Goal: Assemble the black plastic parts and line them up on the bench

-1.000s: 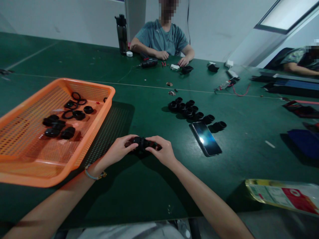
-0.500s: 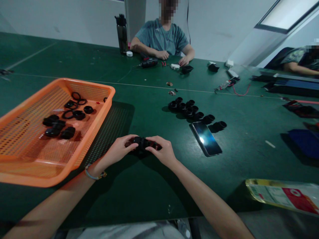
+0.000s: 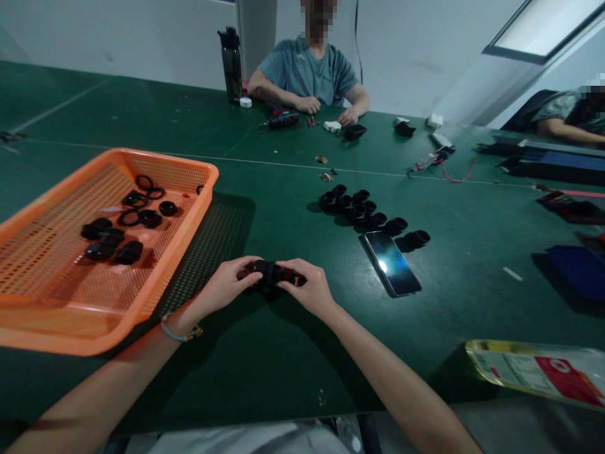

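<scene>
Between my hands, low over the green table (image 3: pixel 293 353), is a black plastic pipe fitting (image 3: pixel 270 272). My left hand (image 3: pixel 234 277) is closed around its left end, thumb in front. The fitting's right end is gripped by my right hand (image 3: pixel 308 284), its thumb near the middle ring. My fingers hide much of both ends. To the left, an orange basket (image 3: pixel 189 239) holds black rings (image 3: pixel 144 183) and several black threaded fittings (image 3: pixel 128 252). A cluster of black pipe pieces (image 3: pixel 359 211) stands on the table beyond my right hand.
A phone (image 3: pixel 391 265) lies right of my hands. At the right front is a clear-and-gold package (image 3: pixel 539 372). Across the table sits a person (image 3: pixel 312 69), near a power drill (image 3: pixel 282 120) and a dark bottle (image 3: pixel 231 69). Another person (image 3: pixel 567 120) is at far right.
</scene>
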The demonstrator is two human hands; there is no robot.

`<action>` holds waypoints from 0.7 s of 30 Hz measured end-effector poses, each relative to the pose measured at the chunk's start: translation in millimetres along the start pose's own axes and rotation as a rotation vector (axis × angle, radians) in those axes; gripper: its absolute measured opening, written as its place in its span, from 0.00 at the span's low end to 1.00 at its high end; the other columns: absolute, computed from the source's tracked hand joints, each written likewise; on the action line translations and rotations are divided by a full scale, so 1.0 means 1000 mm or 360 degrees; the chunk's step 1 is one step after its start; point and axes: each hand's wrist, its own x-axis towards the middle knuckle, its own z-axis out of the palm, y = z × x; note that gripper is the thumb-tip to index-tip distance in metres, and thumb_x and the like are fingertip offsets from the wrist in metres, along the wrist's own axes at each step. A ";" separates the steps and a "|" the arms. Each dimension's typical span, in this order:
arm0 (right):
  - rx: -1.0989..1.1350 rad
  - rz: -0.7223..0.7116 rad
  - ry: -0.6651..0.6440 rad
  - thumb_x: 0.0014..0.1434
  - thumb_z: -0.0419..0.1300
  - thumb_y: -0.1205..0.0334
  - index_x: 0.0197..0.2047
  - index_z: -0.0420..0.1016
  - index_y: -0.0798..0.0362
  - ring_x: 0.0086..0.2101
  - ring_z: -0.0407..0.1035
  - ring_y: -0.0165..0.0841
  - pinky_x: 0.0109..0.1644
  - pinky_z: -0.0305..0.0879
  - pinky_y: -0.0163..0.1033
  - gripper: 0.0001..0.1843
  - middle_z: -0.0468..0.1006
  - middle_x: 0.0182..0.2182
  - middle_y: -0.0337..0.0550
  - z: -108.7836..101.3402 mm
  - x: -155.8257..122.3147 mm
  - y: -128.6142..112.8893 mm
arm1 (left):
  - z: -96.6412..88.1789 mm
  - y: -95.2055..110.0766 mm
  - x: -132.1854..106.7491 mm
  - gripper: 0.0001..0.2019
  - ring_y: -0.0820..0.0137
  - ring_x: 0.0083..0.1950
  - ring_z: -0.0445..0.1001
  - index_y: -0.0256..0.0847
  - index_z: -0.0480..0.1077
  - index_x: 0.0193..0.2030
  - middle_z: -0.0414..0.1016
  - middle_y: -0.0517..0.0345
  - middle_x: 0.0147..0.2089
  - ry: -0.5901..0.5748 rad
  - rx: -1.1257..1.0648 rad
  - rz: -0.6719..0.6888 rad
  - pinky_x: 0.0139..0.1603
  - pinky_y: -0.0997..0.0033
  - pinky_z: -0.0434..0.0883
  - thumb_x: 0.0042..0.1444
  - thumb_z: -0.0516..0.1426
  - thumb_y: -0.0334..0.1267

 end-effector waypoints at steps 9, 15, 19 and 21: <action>-0.0054 -0.0001 0.0000 0.49 0.64 0.68 0.44 0.77 0.50 0.29 0.70 0.29 0.28 0.67 0.33 0.17 0.79 0.34 0.43 0.000 0.001 0.000 | -0.001 0.001 0.000 0.18 0.67 0.30 0.74 0.35 0.70 0.45 0.77 0.51 0.38 0.0011 0.0013 0.0001 0.31 0.70 0.72 0.50 0.54 0.44; -0.0065 0.0023 -0.0009 0.49 0.65 0.67 0.44 0.77 0.51 0.25 0.68 0.28 0.26 0.66 0.32 0.17 0.78 0.33 0.42 -0.001 0.000 0.000 | -0.001 0.002 0.000 0.19 0.66 0.32 0.74 0.35 0.70 0.44 0.77 0.51 0.38 0.0003 0.0014 -0.0001 0.33 0.68 0.73 0.50 0.54 0.45; -0.0072 0.0024 -0.0009 0.49 0.65 0.67 0.44 0.77 0.53 0.23 0.66 0.27 0.25 0.65 0.32 0.16 0.78 0.32 0.43 -0.001 0.000 0.000 | 0.000 0.002 0.000 0.20 0.65 0.32 0.74 0.34 0.69 0.45 0.76 0.50 0.39 -0.0002 -0.0002 -0.0005 0.33 0.68 0.72 0.50 0.54 0.46; -0.0068 0.0028 -0.0008 0.49 0.65 0.67 0.44 0.77 0.53 0.23 0.66 0.27 0.25 0.65 0.32 0.16 0.78 0.31 0.42 -0.001 0.000 0.000 | 0.000 0.002 0.000 0.20 0.65 0.32 0.74 0.34 0.69 0.45 0.76 0.50 0.39 -0.0004 -0.0004 -0.0005 0.33 0.68 0.72 0.49 0.54 0.46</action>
